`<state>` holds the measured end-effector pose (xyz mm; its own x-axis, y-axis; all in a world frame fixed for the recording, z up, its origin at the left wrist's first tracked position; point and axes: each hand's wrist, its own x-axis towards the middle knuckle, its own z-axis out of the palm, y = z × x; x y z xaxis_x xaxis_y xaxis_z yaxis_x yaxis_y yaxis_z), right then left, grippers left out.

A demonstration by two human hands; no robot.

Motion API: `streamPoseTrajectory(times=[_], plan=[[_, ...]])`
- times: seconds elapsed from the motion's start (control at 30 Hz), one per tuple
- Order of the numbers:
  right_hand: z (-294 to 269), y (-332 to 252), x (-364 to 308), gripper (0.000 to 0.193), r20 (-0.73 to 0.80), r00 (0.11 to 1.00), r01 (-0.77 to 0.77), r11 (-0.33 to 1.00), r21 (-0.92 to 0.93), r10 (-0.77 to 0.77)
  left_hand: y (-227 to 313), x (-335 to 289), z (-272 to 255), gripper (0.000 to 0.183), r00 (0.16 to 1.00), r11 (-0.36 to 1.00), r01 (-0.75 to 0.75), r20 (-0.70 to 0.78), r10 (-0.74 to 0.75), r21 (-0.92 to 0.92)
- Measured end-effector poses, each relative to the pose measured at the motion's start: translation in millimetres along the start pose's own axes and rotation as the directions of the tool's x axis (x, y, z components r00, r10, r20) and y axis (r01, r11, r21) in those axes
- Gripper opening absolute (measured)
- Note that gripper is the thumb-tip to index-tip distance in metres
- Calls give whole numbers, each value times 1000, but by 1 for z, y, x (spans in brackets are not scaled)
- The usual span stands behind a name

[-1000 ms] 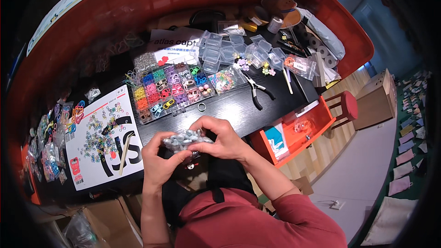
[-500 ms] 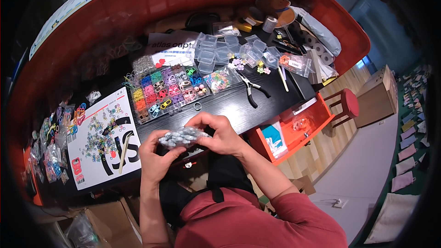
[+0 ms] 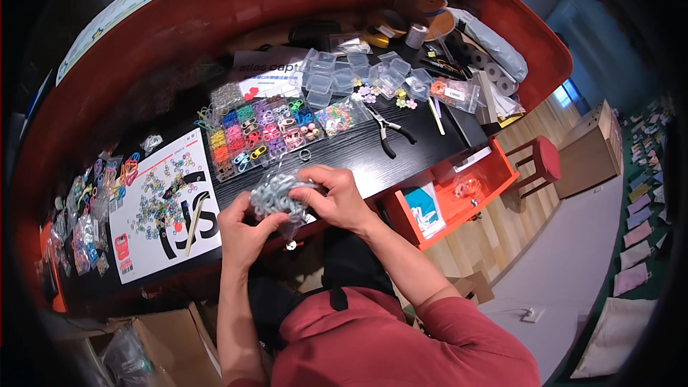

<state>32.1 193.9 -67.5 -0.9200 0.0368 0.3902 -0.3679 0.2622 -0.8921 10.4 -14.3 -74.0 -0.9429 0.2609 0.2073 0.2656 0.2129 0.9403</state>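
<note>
Between my two hands, just over the desk's near edge, is a clear plastic bag of pale grey-blue pieces (image 3: 274, 196) that look like small clasps or links. My left hand (image 3: 240, 233) pinches its left side, thumb in front. On the other side my right hand (image 3: 335, 201) grips the bag with thumb and curled fingers. Beyond them on the black desk lies a divided box of colourful clasps (image 3: 266, 132). A small ring (image 3: 305, 155) rests by its near edge. Black-handled pliers (image 3: 390, 135) lie open to the right.
A white printed sheet (image 3: 143, 261) at left carries many small rings and tweezers (image 3: 194, 223). Bagged trinkets (image 3: 87, 233) lie farther left. Clear lidded boxes (image 3: 319, 79) stand at the back. An orange drawer (image 3: 408, 222) juts out at right, near a red stool (image 3: 548, 158).
The bag has been tilted up, so more of its grey-blue pieces face me. Both hands still hold it, and my right hand has shifted slightly. The view has turned a little.
</note>
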Motion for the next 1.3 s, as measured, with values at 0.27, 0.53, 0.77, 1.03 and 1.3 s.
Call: streamPoseTrajectory(times=[0.27,0.53,0.77,1.03,1.3], plan=[[-48,9,-6,21,-332,928,-84,964,252,168,16,-17,22,33,966,950,-234,-58,251,209],[-219,55,14,26,-627,777,-291,915,-280,56,-10,-95,30,34,852,677,-450,52,522,583],[-269,86,4,64,-327,912,-306,120,-944,-248,-29,-135,6,29,888,794,-363,-79,454,488],[-163,29,-12,23,-180,752,187,468,-864,-634,-96,-244,-126,24,772,808,279,-621,133,519],[14,-11,-26,22,256,841,534,658,-531,-477,-162,-377,-378,28,7,843,537,-1000,25,25]])
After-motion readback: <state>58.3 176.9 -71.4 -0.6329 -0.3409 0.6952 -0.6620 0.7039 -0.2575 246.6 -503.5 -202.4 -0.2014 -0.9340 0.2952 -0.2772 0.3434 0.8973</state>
